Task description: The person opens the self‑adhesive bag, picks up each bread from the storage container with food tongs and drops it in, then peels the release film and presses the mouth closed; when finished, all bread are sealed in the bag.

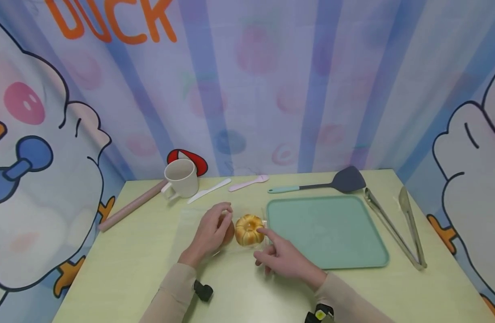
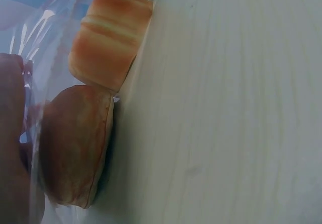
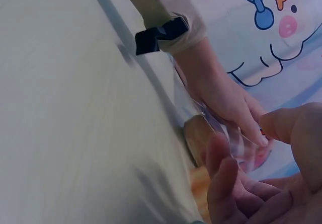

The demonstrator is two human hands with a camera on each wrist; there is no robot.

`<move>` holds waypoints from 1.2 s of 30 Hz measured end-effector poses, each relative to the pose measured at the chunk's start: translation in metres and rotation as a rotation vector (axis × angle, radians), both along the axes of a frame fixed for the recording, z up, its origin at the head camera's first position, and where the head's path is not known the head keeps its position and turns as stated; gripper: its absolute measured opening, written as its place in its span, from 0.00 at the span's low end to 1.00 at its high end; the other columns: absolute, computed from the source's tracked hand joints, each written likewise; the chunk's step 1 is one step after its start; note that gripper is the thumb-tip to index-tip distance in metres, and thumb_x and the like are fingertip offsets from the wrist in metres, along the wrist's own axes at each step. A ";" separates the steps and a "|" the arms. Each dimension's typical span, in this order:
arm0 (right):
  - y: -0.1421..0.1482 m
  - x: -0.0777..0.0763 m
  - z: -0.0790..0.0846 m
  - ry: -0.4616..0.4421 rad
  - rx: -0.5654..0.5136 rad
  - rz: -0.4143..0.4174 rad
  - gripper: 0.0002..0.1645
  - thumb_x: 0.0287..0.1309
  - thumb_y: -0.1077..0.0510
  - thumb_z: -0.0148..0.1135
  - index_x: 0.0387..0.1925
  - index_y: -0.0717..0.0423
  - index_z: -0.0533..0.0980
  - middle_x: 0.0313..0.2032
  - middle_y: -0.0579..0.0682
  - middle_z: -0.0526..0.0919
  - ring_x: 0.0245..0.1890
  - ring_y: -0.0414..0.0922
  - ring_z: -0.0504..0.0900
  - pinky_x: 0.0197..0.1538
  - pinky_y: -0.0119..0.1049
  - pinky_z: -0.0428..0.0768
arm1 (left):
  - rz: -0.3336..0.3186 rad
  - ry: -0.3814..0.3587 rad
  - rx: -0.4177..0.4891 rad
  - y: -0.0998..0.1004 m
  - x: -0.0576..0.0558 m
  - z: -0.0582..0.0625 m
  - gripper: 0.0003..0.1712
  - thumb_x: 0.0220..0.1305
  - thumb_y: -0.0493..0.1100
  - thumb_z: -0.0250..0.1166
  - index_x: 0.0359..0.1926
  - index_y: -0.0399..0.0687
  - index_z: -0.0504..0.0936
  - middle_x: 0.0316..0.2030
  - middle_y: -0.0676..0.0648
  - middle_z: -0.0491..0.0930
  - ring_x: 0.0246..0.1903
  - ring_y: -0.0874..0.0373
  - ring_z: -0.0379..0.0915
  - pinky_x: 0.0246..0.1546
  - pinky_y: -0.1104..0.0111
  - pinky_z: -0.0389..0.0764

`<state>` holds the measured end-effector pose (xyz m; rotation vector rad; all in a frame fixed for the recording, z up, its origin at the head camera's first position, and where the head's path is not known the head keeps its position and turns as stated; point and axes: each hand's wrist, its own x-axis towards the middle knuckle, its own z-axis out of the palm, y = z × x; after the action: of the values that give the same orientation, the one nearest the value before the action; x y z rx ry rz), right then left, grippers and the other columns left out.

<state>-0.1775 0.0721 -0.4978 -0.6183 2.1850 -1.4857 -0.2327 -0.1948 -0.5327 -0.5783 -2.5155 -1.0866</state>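
On the table, two breads sit side by side inside a clear plastic bag. One is a golden, ridged, pumpkin-shaped bun; the other, a browner bun, is partly covered by my left hand in the head view. That hand bends over the brown bun and grips the bag's film, with its fingertips partly hidden. My right hand has its index finger stretched out to the top right of the ridged bun, while its other fingers are loosely bent and hold nothing.
A green tray lies just right of the breads, with metal tongs beyond it. Behind are a spatula, a pink fork-like utensil, a white knife and a mug. A pinkish rod lies at left.
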 end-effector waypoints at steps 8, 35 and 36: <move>-0.012 0.009 -0.006 -0.180 -0.066 0.001 0.52 0.74 0.49 0.63 0.83 0.59 0.44 0.50 0.59 0.88 0.31 0.50 0.90 0.33 0.41 0.87 | -0.006 -0.037 -0.042 0.004 -0.005 0.009 0.17 0.81 0.48 0.55 0.60 0.43 0.78 0.63 0.41 0.80 0.62 0.44 0.76 0.67 0.46 0.72; -0.015 0.020 -0.015 -0.122 -0.064 -0.089 0.48 0.74 0.49 0.62 0.80 0.68 0.51 0.68 0.63 0.77 0.33 0.49 0.90 0.35 0.42 0.86 | -0.392 -0.366 -0.300 0.039 -0.066 0.037 0.18 0.78 0.49 0.58 0.58 0.43 0.84 0.70 0.39 0.74 0.74 0.45 0.64 0.75 0.52 0.66; -0.015 0.020 -0.015 -0.120 -0.068 -0.093 0.48 0.74 0.49 0.62 0.80 0.68 0.52 0.70 0.63 0.74 0.33 0.49 0.90 0.35 0.41 0.86 | -0.395 -0.374 -0.299 0.040 -0.068 0.036 0.19 0.77 0.49 0.59 0.58 0.43 0.84 0.68 0.40 0.75 0.73 0.46 0.66 0.74 0.52 0.67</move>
<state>-0.1574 0.0574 -0.5131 -0.4429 2.1051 -1.6065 -0.3002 -0.1548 -0.4965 -1.0812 -3.0042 -1.0258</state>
